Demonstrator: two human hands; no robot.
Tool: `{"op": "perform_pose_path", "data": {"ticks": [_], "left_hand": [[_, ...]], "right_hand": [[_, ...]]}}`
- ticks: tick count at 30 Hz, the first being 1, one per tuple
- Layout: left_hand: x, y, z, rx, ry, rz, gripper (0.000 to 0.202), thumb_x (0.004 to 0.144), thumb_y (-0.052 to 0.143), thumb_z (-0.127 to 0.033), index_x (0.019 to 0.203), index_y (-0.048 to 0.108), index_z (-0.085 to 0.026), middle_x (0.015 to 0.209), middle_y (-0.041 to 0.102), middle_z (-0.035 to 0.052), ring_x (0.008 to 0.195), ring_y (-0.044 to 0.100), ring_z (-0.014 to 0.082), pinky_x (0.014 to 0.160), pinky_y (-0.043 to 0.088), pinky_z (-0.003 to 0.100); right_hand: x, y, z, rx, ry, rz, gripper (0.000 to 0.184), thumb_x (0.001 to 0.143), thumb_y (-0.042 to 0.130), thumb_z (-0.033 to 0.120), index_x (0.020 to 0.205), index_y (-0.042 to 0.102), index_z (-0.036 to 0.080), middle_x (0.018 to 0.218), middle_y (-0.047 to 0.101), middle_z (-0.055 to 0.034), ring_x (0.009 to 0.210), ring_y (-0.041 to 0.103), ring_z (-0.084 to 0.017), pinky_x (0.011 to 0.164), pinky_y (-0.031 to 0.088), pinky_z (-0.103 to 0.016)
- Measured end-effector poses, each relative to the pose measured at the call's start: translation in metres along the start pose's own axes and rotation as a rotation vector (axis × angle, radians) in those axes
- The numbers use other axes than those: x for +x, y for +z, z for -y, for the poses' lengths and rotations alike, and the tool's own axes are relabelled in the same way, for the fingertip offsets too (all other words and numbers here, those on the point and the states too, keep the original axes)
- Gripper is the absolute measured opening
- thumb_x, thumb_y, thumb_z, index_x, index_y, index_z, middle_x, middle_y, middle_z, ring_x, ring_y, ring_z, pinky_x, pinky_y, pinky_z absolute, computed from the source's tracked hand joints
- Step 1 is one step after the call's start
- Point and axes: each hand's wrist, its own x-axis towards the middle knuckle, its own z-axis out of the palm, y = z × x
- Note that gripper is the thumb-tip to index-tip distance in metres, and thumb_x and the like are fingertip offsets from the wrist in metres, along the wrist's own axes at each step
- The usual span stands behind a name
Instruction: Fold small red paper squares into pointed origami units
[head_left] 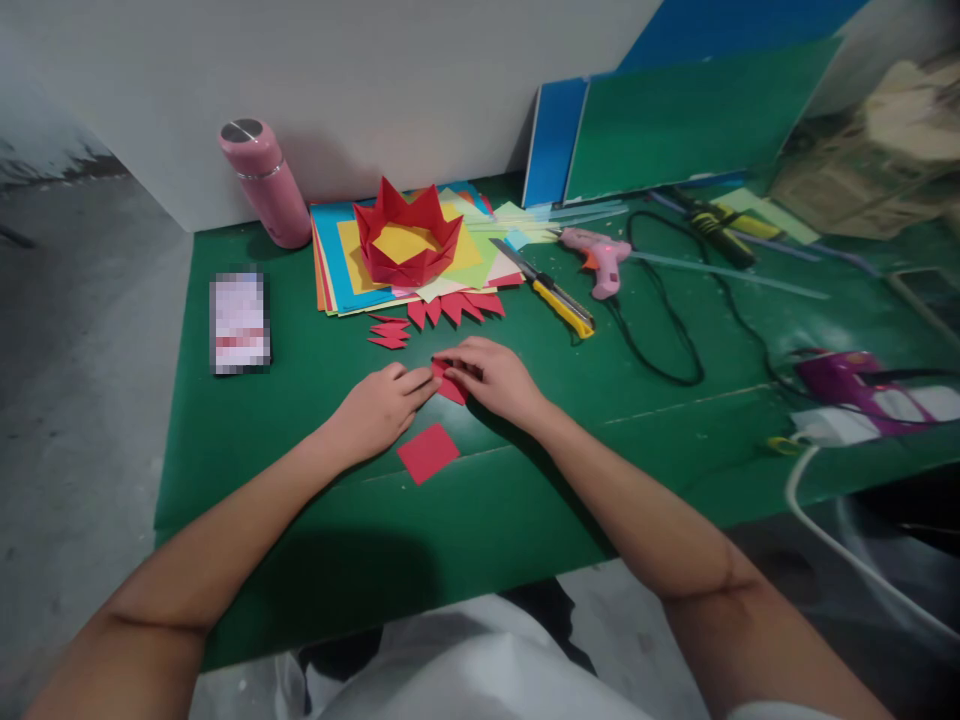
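Both hands meet over a small red paper piece (452,390) on the green mat (300,520). My left hand (379,408) has its fingers drawn together, pressing the paper's left edge. My right hand (491,378) lies curled over the paper's top and right side, pinching it down. A flat red paper square (427,452) lies just in front of the hands. Folded red points (390,333) lie behind the hands, in front of a stack of coloured paper (337,270) that carries a red paper crown (407,238).
A pink bottle (266,182) stands at the back left, a phone (239,322) lies on the left. A yellow utility knife (555,295), a pink glue gun (598,257) with a black cord, and blue and green boards (675,125) sit to the right. A purple tool (851,380) lies far right.
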Motion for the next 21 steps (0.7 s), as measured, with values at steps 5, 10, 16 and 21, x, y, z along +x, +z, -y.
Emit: {"op": "perform_pose_path", "data": {"ticks": [5,10,16,21], "left_hand": [[0.0005,0.0002,-0.0016,-0.018,-0.03,-0.008,0.042,0.088,0.041,-0.012,0.128,0.054,-0.013,0.124,0.059,0.0117,0.084,0.054,0.0193,0.078,0.044,0.034],[0.0023,-0.0026,-0.0041,-0.083,-0.063,-0.046,0.039,0.088,0.04,-0.009,0.123,0.057,-0.011,0.122,0.061,0.0121,0.089,0.056,0.0206,0.082,0.044,0.035],[0.001,-0.0033,-0.0034,-0.12,-0.061,-0.067,0.035,0.088,0.04,-0.009,0.118,0.06,-0.012,0.12,0.061,0.0119,0.088,0.055,0.0203,0.082,0.046,0.035],[-0.0001,-0.0028,-0.0032,-0.125,-0.074,-0.058,0.035,0.088,0.042,-0.01,0.119,0.06,-0.011,0.12,0.059,0.0129,0.088,0.054,0.0211,0.082,0.047,0.036]], "right_hand": [[-0.0002,-0.0005,0.0003,0.013,-0.007,-0.003,0.02,0.087,0.059,0.015,0.104,0.07,0.018,0.08,0.063,-0.0043,0.069,0.054,-0.014,0.064,0.041,-0.025],[0.0,-0.0013,0.0018,0.028,-0.03,-0.014,0.016,0.088,0.057,0.019,0.097,0.07,0.019,0.084,0.064,-0.0048,0.074,0.057,-0.015,0.067,0.043,-0.027],[0.002,0.0014,-0.0021,0.0,-0.122,-0.077,0.014,0.087,0.058,0.016,0.091,0.071,0.02,0.086,0.063,-0.0046,0.08,0.059,-0.016,0.07,0.045,-0.028],[0.0026,0.0016,-0.0052,-0.032,-0.19,-0.077,0.016,0.088,0.056,0.015,0.09,0.071,0.021,0.084,0.063,-0.004,0.08,0.059,-0.016,0.071,0.046,-0.027]]}}
